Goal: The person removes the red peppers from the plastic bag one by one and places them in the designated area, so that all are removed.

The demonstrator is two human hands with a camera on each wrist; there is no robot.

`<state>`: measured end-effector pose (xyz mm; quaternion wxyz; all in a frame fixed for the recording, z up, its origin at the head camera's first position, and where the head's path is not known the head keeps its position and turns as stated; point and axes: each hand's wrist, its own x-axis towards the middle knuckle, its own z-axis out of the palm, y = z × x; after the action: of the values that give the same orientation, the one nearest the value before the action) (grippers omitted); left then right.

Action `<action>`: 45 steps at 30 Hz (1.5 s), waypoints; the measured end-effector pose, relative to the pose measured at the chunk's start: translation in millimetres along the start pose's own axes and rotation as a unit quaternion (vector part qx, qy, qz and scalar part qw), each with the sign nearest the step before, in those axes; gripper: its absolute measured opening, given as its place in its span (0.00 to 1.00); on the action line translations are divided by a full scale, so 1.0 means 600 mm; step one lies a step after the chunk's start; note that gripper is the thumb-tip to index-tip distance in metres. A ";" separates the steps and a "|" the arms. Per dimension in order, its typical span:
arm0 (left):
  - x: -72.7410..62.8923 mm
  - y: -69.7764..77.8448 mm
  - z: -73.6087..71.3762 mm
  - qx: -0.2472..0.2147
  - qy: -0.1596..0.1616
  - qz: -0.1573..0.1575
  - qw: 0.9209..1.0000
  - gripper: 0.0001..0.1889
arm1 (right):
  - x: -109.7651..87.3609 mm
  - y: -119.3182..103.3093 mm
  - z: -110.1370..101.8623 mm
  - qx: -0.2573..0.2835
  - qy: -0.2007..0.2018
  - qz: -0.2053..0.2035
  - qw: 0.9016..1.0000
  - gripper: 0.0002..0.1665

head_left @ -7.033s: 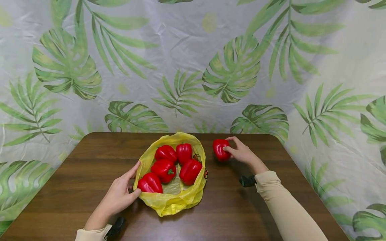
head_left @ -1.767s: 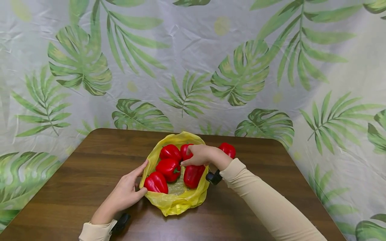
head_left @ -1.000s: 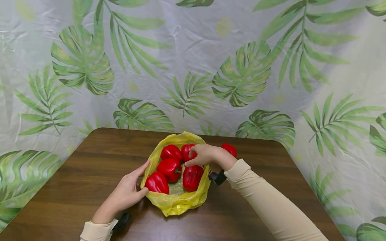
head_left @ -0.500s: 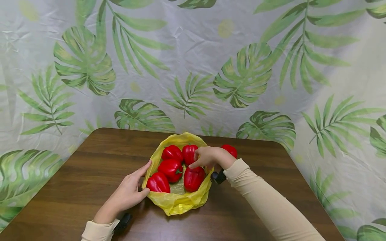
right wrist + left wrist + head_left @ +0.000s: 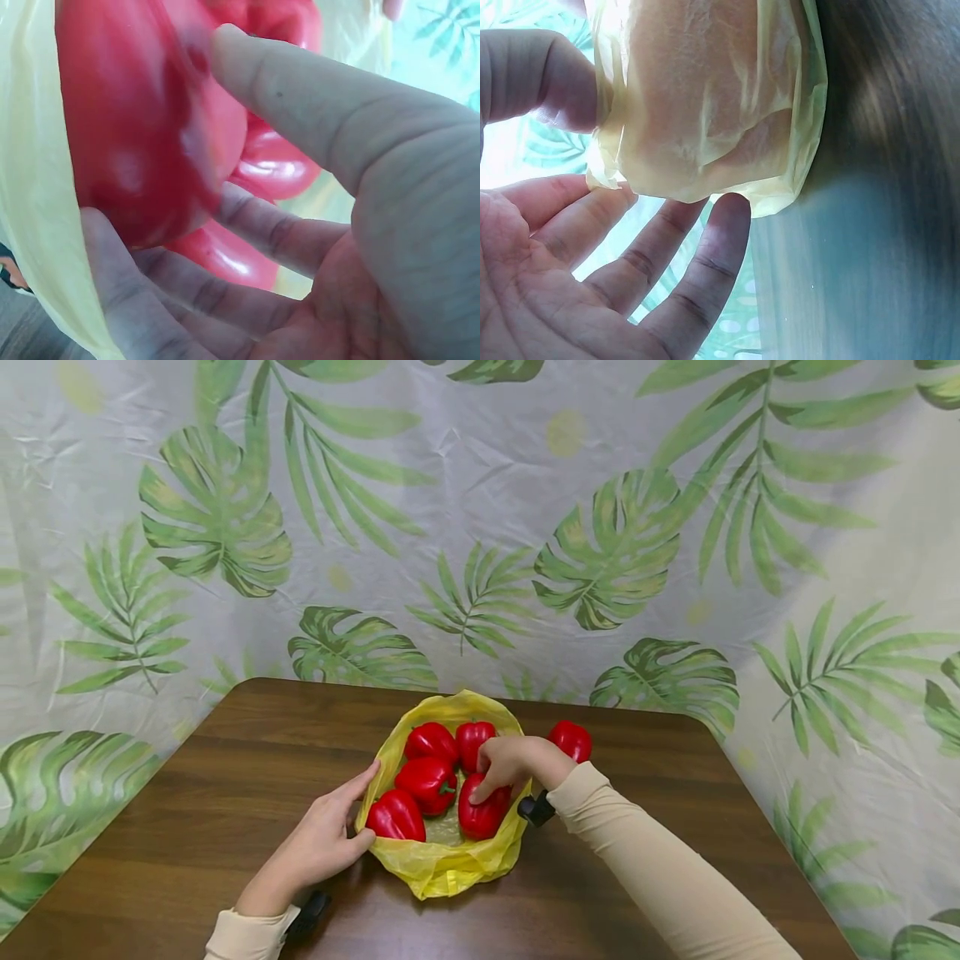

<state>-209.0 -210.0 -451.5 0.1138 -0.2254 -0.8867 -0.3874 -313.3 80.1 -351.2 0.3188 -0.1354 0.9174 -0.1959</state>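
My left hand (image 5: 318,839) steadies the left side of a yellow plastic bag (image 5: 450,872), thumb and fingers spread along its rim. In the left wrist view, its extended fingers touch the thin film of the bag (image 5: 705,112). My right hand (image 5: 517,760) reaches into the open bag and grips the red bell pepper (image 5: 480,817) on the right side. Close up in the right wrist view, thumb and fingers lie around that bell pepper (image 5: 135,112), beside the bag wall. Several other red bell peppers (image 5: 426,785) lie in the bag, some with green stems showing.
One more red bell pepper (image 5: 572,740) lies on the brown wooden table (image 5: 247,752), right of the bag and partly behind my right forearm. A leaf-patterned curtain (image 5: 480,527) hangs behind the table's far edge.
Seven seconds ago my right hand held a bell pepper on the table; it has let go of that one. It moved left into the bag and now holds another. My left hand stays at the rim.
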 end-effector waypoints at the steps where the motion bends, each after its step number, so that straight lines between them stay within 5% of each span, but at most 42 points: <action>1: 0.000 0.000 0.000 0.000 0.000 0.001 1.000 0.45 | 0.000 -0.001 0.001 0.004 -0.003 0.001 1.000 0.24; 15: -0.002 -0.001 0.000 0.002 0.002 0.000 1.000 0.45 | 0.001 -0.002 0.019 0.001 -0.015 -0.008 1.000 0.24; 29: -0.003 -0.006 0.001 0.005 -0.003 0.000 1.000 0.45 | 0.006 0.013 0.034 -0.068 0.051 -0.071 0.994 0.28; 45: 0.001 -0.002 0.000 0.007 -0.005 -0.013 1.000 0.45 | -0.012 0.017 0.013 -0.051 0.080 -0.104 0.990 0.35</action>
<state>-209.8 -210.8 -451.9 0.1057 -0.2155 -0.8926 -0.3817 -304.3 89.8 -357.8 0.2154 -0.2301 0.9295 -0.1914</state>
